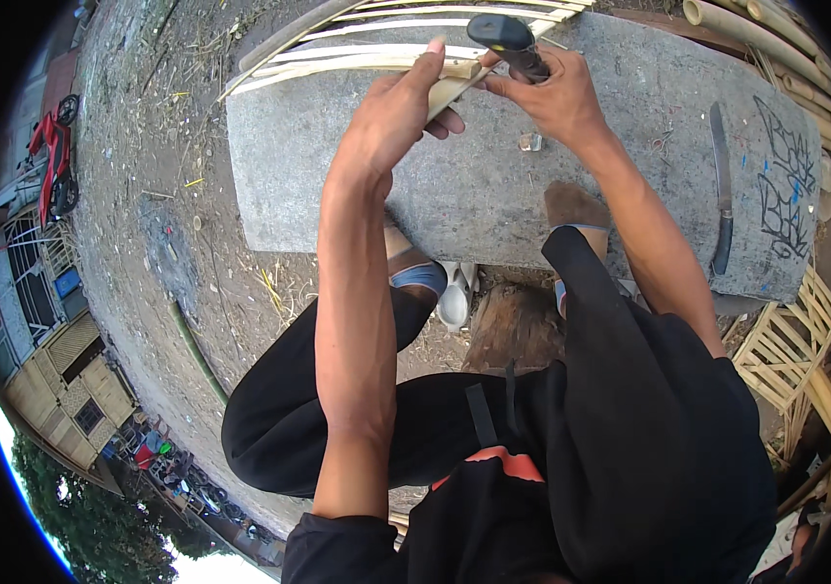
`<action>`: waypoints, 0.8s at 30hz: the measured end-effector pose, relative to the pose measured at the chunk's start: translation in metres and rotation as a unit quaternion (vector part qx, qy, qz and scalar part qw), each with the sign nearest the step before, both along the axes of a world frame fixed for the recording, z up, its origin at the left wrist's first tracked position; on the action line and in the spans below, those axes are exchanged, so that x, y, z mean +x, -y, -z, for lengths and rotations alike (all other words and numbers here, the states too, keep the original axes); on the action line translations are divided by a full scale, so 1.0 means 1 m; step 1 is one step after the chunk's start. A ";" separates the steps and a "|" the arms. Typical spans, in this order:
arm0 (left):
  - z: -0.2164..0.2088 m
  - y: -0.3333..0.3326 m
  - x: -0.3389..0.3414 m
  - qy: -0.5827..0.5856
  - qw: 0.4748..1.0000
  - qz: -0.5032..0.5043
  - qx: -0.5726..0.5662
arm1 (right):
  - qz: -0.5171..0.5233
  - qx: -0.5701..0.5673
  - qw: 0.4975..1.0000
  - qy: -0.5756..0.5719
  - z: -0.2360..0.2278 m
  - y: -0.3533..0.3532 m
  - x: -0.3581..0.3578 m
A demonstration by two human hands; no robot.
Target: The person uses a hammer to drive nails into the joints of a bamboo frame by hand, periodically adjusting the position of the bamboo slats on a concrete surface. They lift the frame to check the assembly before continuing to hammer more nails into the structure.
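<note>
My left hand (391, 122) is wrapped around a pale flat bamboo strip (446, 95), with its thumb pointing up. The strip belongs to a slatted bamboo frame (357, 63), whose thin slats fan out at the far side of a grey slab (284, 165). In my right hand (556, 97) is a tool with a black handle (501, 33). Its butt points up toward me, and its working end is hidden by the fingers and the strip. The right fingertips sit close against the strip, just right of my left hand.
A long knife (721, 185) lies on the slab's right side. Near its middle is a small box-like piece (530, 142). Bamboo poles (761, 34) are stacked at far right, above a slatted bamboo piece (790, 341). A wooden block (517, 326) stands between my legs.
</note>
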State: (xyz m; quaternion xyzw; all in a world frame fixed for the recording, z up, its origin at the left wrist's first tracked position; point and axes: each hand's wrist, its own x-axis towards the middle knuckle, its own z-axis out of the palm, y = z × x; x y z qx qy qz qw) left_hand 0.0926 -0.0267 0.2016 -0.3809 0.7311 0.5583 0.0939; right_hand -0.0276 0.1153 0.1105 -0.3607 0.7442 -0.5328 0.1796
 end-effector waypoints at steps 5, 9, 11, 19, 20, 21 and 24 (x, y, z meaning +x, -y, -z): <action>-0.009 0.009 -0.001 -0.008 0.997 0.058 -0.051 | -0.002 -0.057 0.998 -0.034 0.000 0.005 -0.007; -0.012 0.013 0.008 -0.057 0.990 0.080 -0.104 | -0.019 -0.102 0.993 -0.062 0.006 0.008 -0.021; -0.015 0.024 0.015 -0.096 0.986 0.070 -0.117 | -0.025 -0.127 0.985 -0.111 -0.010 0.016 -0.026; 0.042 0.059 0.022 -0.236 0.879 0.020 -0.414 | -0.024 -0.148 0.978 -0.143 -0.053 0.033 -0.059; 0.045 0.062 0.020 -0.237 0.861 0.018 -0.450 | -0.034 -0.127 0.981 -0.144 -0.065 0.031 -0.058; 0.047 0.066 0.017 -0.243 0.852 0.025 -0.463 | -0.044 -0.105 0.983 -0.146 -0.075 0.031 -0.057; 0.043 0.058 -0.008 -0.307 0.820 0.066 -0.478 | -0.032 -0.128 0.980 -0.152 -0.077 0.027 -0.058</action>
